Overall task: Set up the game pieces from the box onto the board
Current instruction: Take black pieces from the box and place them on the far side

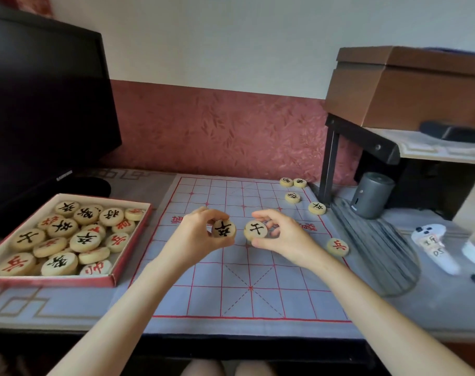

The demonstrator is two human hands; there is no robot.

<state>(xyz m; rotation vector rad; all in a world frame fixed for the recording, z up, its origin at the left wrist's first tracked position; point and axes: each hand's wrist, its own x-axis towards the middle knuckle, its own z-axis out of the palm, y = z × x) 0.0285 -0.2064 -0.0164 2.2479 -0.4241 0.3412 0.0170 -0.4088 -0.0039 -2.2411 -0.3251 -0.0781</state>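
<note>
Desk surface (pixel 54 308) with cloth board (pixel 258 302), red box (pixel 68 280) at left. Above board centre: left hand (pixel 195 237) fingers clamped on black-marked disc (pixel 225 229), right hand (pixel 288 237) fingers clamped on second disc (pixel 256 230).

A desk (pixel 54 308) draped in grey cloth with a pale key pattern stands against the wall (pixel 231 36), which is white high above the desk, with a red leaf-patterned band (pixel 217 131) just over it. On the desk's left rear sits a black monitor (pixel 41 104); on its right rear a raised shelf (pixel 426 154) bears a brown cardboard box (pixel 407 90). The light is soft and even.
</note>
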